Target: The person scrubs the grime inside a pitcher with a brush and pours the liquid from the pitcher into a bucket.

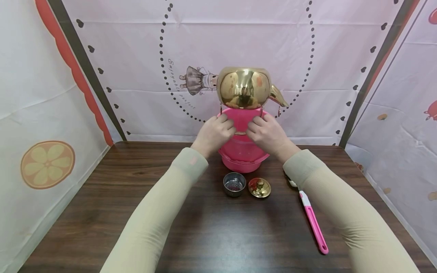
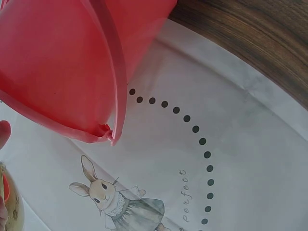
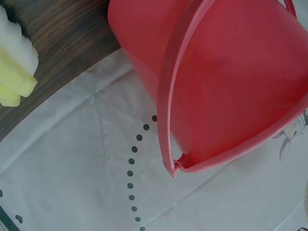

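A shiny gold teapot (image 1: 244, 88) is held up over a pink bucket (image 1: 241, 167), its spout (image 1: 278, 95) pointing right and down. The teapot is turned over, with its handle (image 1: 240, 133) below the body. My left hand (image 1: 218, 131) grips the left part of this handle with curled fingers. Gripping its right part, my right hand (image 1: 266, 131) is level with the left. Both wrist views look into the bucket (image 2: 57, 62). In front of the bucket stand a round metal strainer (image 1: 234, 184) and a gold lid (image 1: 259, 187) with a knob.
On the right of the dark wooden table (image 1: 136, 212) lies a brush with a pink and white handle (image 1: 315, 227). Its white and yellow sponge head (image 3: 17, 62) shows in the right wrist view. A printed cloth (image 1: 119, 45) hangs behind the table and at both sides.
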A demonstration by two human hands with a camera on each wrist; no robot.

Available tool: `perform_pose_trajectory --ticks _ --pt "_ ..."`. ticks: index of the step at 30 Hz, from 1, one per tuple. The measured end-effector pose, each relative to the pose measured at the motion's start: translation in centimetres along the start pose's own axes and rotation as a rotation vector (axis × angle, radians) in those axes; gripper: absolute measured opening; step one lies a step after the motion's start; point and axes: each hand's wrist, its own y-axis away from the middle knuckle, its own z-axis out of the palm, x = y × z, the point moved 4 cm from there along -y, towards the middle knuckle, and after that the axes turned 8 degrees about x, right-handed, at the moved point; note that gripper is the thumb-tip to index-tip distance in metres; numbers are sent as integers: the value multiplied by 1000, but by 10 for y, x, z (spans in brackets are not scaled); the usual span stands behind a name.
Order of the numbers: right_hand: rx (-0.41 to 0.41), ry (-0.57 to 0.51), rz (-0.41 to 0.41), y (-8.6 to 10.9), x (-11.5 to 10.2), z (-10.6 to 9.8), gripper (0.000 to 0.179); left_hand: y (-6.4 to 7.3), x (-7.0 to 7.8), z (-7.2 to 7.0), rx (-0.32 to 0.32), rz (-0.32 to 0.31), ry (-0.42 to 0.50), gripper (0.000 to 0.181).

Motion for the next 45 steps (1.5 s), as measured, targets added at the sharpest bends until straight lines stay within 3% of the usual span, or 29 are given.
perform_pose_trajectory --ticks 12,25,34,39,45 --pt "4 -29 26 -1 3 -6 24 0 -3 -5 -41 2 55 25" --pt "29 -67 44 -4 10 -19 23 -2 -9 -17 -22 2 119 19" --pt "22 -155 86 -5 16 -26 15 -6 -13 -25 19 -14 189 19" --pt "37 -225 136 -6 20 -28 5 -5 -16 -28 -6 -73 265 19" --pt "51 -301 201 -13 25 -31 13 -8 -21 -32 -75 -201 337 11"
